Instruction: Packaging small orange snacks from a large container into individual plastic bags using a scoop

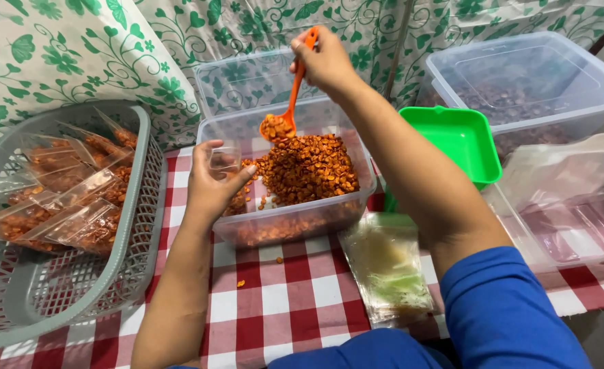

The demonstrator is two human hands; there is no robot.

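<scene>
Orange spoon (pixel 290 102), pinched in our right hand (pixel 326 65), lifts snacks (pixel 307 169) above the clear tub (pixel 295 222); our left hand (pixel 210 184) grips a small bag (pixel 224 160) open beside it to catch them.

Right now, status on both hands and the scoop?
Right hand grips orange spoon, loaded with snack pieces. Left hand holds small clear bag over the clear tub. Nothing between them.
</scene>
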